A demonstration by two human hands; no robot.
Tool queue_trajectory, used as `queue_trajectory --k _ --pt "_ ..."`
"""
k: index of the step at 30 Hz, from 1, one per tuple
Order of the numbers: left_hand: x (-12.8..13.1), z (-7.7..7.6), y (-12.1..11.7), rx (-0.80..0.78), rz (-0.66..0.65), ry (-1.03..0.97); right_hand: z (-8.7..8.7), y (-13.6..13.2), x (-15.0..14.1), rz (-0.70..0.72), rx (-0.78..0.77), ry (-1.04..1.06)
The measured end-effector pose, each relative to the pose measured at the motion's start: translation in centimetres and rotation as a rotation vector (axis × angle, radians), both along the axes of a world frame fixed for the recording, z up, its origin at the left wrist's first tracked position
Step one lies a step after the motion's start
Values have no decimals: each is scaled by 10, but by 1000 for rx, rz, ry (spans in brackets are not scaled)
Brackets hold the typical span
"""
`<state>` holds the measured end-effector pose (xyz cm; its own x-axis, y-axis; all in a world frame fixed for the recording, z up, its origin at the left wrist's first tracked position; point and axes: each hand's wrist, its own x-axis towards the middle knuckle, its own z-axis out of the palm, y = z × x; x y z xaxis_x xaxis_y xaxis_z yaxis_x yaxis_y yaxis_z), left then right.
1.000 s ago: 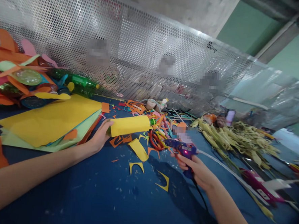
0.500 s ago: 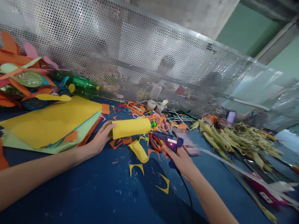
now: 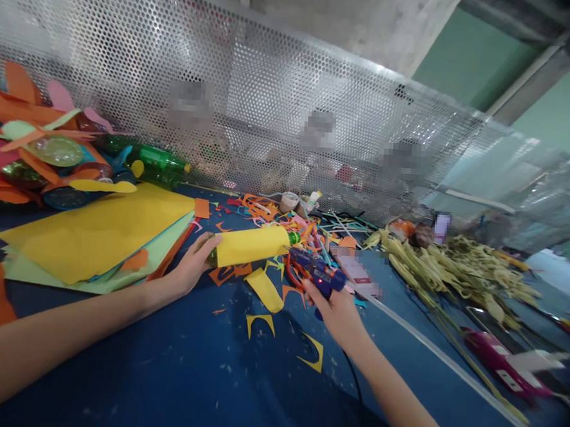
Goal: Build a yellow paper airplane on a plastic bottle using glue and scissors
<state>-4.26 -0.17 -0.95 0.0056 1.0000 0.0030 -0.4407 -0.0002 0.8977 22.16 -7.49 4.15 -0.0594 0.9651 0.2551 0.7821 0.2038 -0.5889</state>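
My left hand (image 3: 196, 261) grips the base end of a green bottle (image 3: 294, 238) wrapped in yellow paper (image 3: 251, 245). The bottle lies sideways above the table, its neck pointing right. A blue glue gun (image 3: 317, 269) with a lit red light is held in my right hand (image 3: 339, 313), its nozzle close to the bottle's neck end; whether they touch I cannot tell. A rounded yellow paper piece (image 3: 265, 289) and yellow offcuts (image 3: 311, 353) lie below on the blue table (image 3: 173, 374).
Stacked coloured paper (image 3: 100, 228) lies left, below paper-decorated bottles (image 3: 61, 151). Colourful scraps (image 3: 266, 209) spread behind the hands. To the right are a phone (image 3: 358, 273), dried husks (image 3: 456, 262) and a magenta power strip (image 3: 505, 365) with a cord. A perforated metal screen (image 3: 283, 84) stands behind.
My right hand has turned the glue gun, tilting it and bringing its nozzle slightly up and left toward the bottle's neck. The left hand and bottle have barely moved.
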Motion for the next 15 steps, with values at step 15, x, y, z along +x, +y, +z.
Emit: queue_trajectory --k 15 --pt "-1 -1 -1 29 -6 54 -6 -4 -1 -61 110 -112"
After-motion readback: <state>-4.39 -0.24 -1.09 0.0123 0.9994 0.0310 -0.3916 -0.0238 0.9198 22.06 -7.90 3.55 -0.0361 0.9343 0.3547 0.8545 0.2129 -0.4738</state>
